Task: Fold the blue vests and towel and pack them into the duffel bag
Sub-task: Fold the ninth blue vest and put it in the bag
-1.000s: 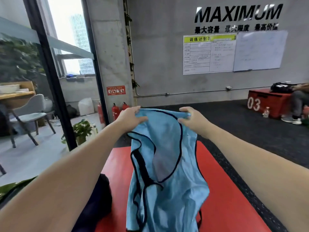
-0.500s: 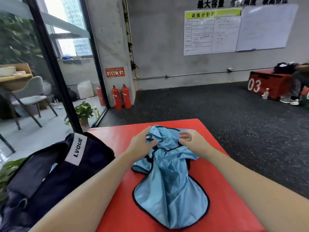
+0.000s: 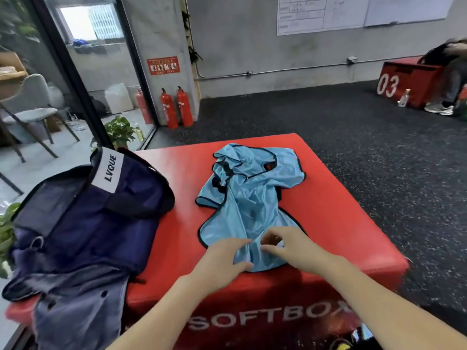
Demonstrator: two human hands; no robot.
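Vest [image 3: 249, 198] crumpled, shiny blue (black trim), on red box [image 3: 341, 210], left hand [image 3: 222, 258] and right hand [image 3: 290, 246] pinching its near hem.

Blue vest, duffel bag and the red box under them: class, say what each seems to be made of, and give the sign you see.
Blue vest: thin synthetic cloth, probably polyester; it has a soft sheen, dark piping and loose folds.
Duffel bag: navy woven fabric, likely nylon, matte and slumped.
Red box: foam under a smooth vinyl-like cover, judging by its glossy skin, rounded edges and the printed word SOFTBOX.
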